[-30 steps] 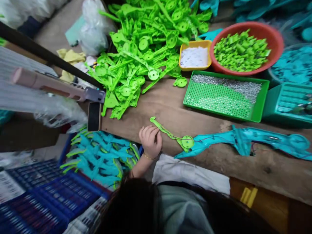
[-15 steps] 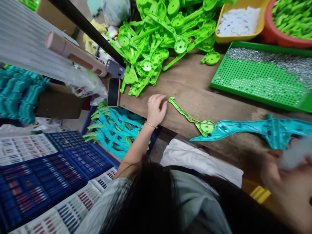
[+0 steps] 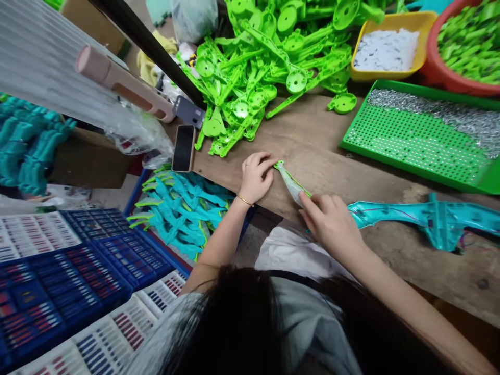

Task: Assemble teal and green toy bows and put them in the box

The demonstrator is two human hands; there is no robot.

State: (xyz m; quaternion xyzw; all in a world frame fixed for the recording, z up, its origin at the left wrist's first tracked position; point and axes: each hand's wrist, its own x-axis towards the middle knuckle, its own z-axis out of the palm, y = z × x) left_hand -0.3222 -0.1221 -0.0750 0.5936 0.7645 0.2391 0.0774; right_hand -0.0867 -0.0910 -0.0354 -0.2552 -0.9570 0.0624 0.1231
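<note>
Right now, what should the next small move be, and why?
Probably steady the slim green plastic piece with the left hand: that hand is right at its tip, while the right hand's grip holds a translucent strip along it.

The left hand (image 3: 255, 179) wore a slim, gold-toned bangle (image 3: 246, 200) at the wrist and what looked like a narrow ring (image 3: 247, 164) on one finger. At the near edge, a loose, muted grey-green top (image 3: 312, 333) fell in soft folds, a thin dark band (image 3: 292, 275) crossing its far edge. Its left sleeve (image 3: 166, 325) looked paler grey, partly veiled by strands of long hair (image 3: 230, 323).
</note>
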